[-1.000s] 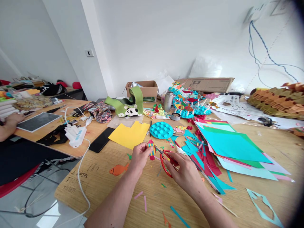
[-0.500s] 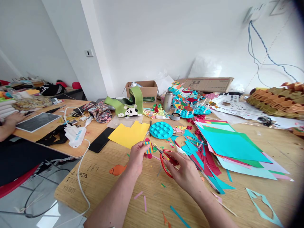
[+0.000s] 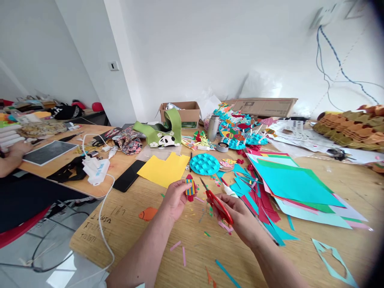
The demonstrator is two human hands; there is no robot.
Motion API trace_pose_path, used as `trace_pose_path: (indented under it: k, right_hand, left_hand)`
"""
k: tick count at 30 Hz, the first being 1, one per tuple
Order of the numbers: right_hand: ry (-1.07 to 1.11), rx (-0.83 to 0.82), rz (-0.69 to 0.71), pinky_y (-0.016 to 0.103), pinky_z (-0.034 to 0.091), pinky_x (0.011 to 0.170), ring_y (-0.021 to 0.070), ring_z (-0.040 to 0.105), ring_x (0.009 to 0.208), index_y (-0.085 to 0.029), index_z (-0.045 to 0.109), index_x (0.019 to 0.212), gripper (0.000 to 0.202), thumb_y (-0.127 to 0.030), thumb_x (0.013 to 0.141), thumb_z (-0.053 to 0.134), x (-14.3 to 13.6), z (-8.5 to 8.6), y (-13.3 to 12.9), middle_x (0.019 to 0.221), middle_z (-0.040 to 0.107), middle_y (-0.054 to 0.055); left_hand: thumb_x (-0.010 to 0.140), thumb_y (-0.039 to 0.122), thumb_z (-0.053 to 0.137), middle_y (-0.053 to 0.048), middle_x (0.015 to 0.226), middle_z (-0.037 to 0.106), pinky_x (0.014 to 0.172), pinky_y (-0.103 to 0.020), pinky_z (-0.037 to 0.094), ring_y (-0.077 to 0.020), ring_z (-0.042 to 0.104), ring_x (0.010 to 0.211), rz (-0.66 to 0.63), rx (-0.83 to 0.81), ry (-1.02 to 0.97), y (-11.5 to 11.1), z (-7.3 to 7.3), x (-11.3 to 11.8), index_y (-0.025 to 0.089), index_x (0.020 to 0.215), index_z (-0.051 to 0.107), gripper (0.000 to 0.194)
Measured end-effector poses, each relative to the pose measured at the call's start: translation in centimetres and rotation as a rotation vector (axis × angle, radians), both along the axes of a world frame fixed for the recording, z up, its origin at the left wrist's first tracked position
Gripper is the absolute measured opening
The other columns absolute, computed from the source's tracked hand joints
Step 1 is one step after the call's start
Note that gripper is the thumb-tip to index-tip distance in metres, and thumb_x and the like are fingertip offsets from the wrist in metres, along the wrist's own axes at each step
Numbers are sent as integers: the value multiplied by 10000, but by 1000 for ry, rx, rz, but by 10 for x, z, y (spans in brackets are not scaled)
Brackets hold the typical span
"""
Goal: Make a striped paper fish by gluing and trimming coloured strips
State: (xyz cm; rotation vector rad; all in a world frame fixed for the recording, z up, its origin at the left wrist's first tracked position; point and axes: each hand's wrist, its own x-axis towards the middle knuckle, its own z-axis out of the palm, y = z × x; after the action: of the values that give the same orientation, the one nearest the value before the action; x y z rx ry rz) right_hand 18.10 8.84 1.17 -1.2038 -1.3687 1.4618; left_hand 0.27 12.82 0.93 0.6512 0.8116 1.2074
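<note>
Between the thumb and fingers of my left hand (image 3: 177, 196) is a small paper fish (image 3: 190, 188), striped yellow and blue with dark red ends. My right hand (image 3: 232, 210) is closed around a pair of red-handled scissors (image 3: 220, 208). Their blades look closed and point up and left, a short way from the paper fish and not touching it. An orange paper fish (image 3: 148, 213) lies on the table left of my left forearm. Small paper scraps are scattered beneath both hands.
A yellow sheet (image 3: 165, 170) and a woven blue disc (image 3: 205, 164) lie beyond my hands. Coloured paper (image 3: 300, 184) is stacked at right, beside a glue bottle (image 3: 229, 190). A phone (image 3: 129, 176) and a power strip (image 3: 96, 170) are at left. Another person's hand (image 3: 18, 150) rests at far left.
The scissors have gone from open blades near the striped fish to closed blades, turned more upright. My left hand has tilted the fish more upright.
</note>
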Motion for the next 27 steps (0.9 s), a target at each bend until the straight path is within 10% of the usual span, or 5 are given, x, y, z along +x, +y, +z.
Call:
trace_pose_path:
  k: [10,18,27]
  right_hand:
    - [-35,239,-300,282,451,620,147,542,657,-200,554,765,392,-440,598,815,-3,-8,4,728,589,4]
    - [196,108,-269,255,467,627,133,573,665,-191,545,744,421,-387,540,858,-4,-3,3,726,601,-9]
    - [176,87,-273,260,465,619,136,570,660,-187,568,746,437,-420,523,862,-5,-5,3,725,605,0]
  left_hand:
    - [604,371,770,-10,630,616,598,-238,406,-123,543,613,-112,177,345,-6,-7,9,132,675,666,270]
    - [653,328,689,-2,614,575,566,-235,337,-113,483,594,-385,213,502,-12,-5,12,126,663,646,207]
    - [621,303,694,5,608,544,535,-231,334,-111,468,573,-375,158,486,-14,-2,12,139,649,611,186]
